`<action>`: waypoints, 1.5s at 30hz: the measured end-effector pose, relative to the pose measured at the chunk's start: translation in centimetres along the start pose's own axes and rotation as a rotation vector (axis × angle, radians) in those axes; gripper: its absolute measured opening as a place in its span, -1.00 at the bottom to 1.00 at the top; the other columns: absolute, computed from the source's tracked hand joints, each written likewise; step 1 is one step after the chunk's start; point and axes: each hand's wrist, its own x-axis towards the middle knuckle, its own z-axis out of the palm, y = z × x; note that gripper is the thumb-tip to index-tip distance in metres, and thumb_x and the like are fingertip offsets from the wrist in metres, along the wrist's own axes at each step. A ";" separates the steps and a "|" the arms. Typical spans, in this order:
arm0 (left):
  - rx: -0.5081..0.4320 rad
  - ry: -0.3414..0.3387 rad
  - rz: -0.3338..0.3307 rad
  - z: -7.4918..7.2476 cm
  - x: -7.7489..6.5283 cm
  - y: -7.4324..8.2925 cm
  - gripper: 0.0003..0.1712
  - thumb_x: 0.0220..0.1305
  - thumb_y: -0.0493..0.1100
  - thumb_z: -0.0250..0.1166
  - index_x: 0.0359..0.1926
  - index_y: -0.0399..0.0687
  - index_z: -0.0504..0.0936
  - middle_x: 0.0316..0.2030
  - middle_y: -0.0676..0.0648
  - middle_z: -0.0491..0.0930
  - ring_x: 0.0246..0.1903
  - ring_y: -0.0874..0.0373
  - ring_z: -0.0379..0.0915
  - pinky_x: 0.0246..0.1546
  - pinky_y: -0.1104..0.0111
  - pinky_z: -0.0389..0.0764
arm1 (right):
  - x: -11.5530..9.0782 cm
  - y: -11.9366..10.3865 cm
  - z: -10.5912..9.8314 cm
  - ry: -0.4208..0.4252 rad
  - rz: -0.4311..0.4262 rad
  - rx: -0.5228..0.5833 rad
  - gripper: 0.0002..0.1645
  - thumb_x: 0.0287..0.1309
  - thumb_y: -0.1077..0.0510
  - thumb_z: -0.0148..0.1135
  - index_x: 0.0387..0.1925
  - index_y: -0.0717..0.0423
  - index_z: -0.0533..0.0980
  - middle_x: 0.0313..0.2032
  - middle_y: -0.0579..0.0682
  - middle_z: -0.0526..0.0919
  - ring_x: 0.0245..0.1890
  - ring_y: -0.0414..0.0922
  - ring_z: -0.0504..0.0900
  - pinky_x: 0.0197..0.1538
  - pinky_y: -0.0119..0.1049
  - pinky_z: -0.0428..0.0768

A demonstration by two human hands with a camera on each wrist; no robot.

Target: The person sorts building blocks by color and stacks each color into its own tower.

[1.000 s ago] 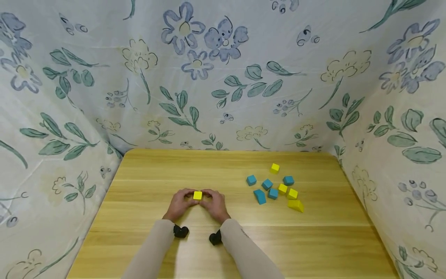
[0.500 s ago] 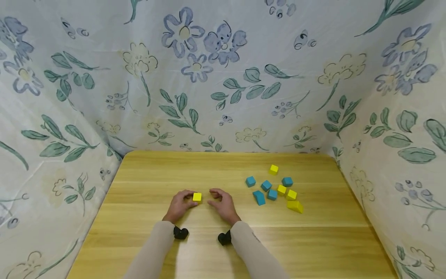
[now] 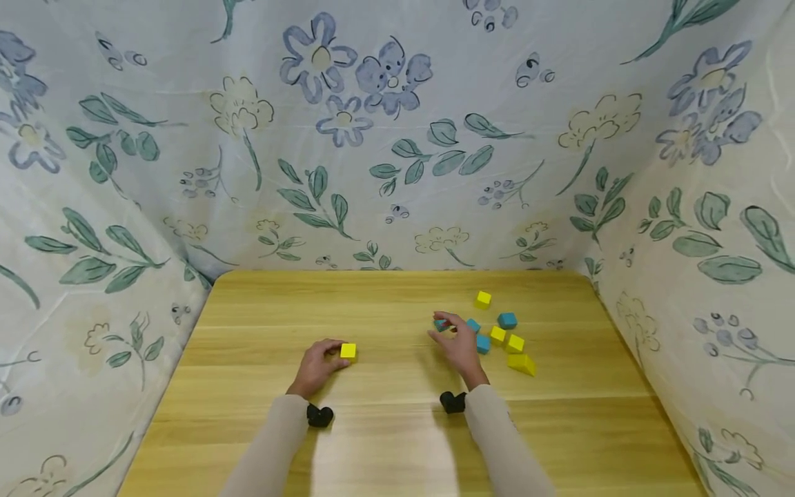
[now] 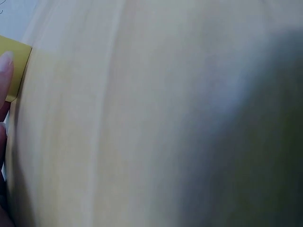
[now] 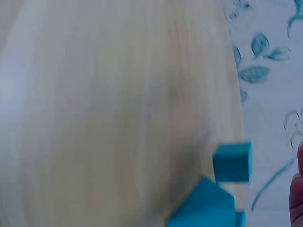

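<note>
My left hand (image 3: 315, 368) pinches a yellow cube (image 3: 348, 352) between thumb and fingers, left of the table's middle. Part of that cube and a fingertip (image 4: 5, 64) show at the left wrist view's edge. Over on the right, my right hand (image 3: 461, 348) is above the table with thumb and fingers apart and nothing between them. Its fingertips are by a blue cube (image 3: 442, 324), which they partly cover. The right wrist view has a blue cube (image 5: 232, 162) and a larger angular blue block (image 5: 206, 208); the hand hides that larger block in the head view.
Past the right hand lie more blue cubes (image 3: 507, 320), yellow cubes (image 3: 515, 343) and a yellow wedge-shaped block (image 3: 522, 364). One yellow cube (image 3: 483, 299) lies farther back. Floral cloth (image 3: 397, 166) rises behind and beside the wooden table (image 3: 248, 297).
My right hand has left the yellow cube and moved right to the scattered blocks. My left hand has stayed in place with the cube. The head view has shifted slightly.
</note>
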 end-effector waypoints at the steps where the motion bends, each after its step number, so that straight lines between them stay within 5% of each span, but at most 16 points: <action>1: -0.005 0.001 -0.001 0.0 0.0 0.1 -0.56 0.05 -0.21 0.48 0.00 -0.13 0.66 -0.08 -0.10 0.62 -0.04 -0.04 0.45 0.08 0.01 0.38 | 0.1 0.1 -0.7 0.021 -0.002 -0.010 -0.56 0.11 0.30 0.36 0.07 0.18 0.55 0.00 0.18 0.61 -0.05 0.24 0.47 0.02 0.13 0.37; 11: 0.003 -0.004 -0.001 0.0 -0.1 0.0 -0.57 0.05 -0.20 0.48 0.00 -0.11 0.66 -0.07 -0.10 0.62 0.00 -0.07 0.45 0.10 0.00 0.38 | 0.4 1.4 -6.7 0.083 0.072 -0.093 -0.48 0.16 0.26 0.34 0.16 0.26 0.47 0.07 0.20 0.55 0.04 0.19 0.41 0.12 0.10 0.30; 20: 0.006 -0.006 0.000 -0.1 0.1 0.0 -0.57 0.05 -0.19 0.48 0.00 -0.07 0.67 -0.06 -0.08 0.62 -0.02 -0.04 0.46 0.08 0.03 0.39 | -0.2 3.7 -9.7 0.123 0.134 -0.152 -0.47 0.13 0.25 0.36 0.14 0.30 0.47 0.06 0.23 0.55 0.05 0.15 0.40 0.15 0.05 0.27; 34: 0.005 0.006 0.022 0.0 0.0 -0.1 -0.57 0.03 -0.19 0.49 -0.01 -0.10 0.67 -0.05 -0.10 0.63 0.00 -0.08 0.46 0.09 0.00 0.39 | -0.8 6.5 -11.1 0.136 0.248 -0.186 -0.44 0.11 0.23 0.38 0.15 0.31 0.48 0.15 0.25 0.49 0.21 0.18 0.32 0.28 0.10 0.25; 40: 0.016 0.012 0.033 0.1 0.1 -0.2 -0.57 0.03 -0.17 0.49 -0.01 -0.07 0.68 -0.09 -0.06 0.63 -0.07 -0.01 0.46 0.03 0.04 0.41 | -0.8 7.4 -11.3 0.134 0.281 -0.254 -0.44 0.11 0.17 0.39 0.14 0.26 0.49 0.20 0.27 0.45 0.24 0.22 0.31 0.28 0.15 -0.04; 45: 0.029 0.013 0.032 0.1 0.1 -0.4 -0.57 0.03 -0.17 0.49 -0.01 -0.05 0.68 -0.12 -0.03 0.63 -0.13 0.06 0.45 -0.02 0.10 0.42 | -0.9 7.9 -11.3 0.114 0.359 -0.235 -0.43 0.14 0.16 0.37 0.18 0.24 0.46 0.26 0.27 0.38 0.30 0.23 0.23 0.29 0.16 -0.07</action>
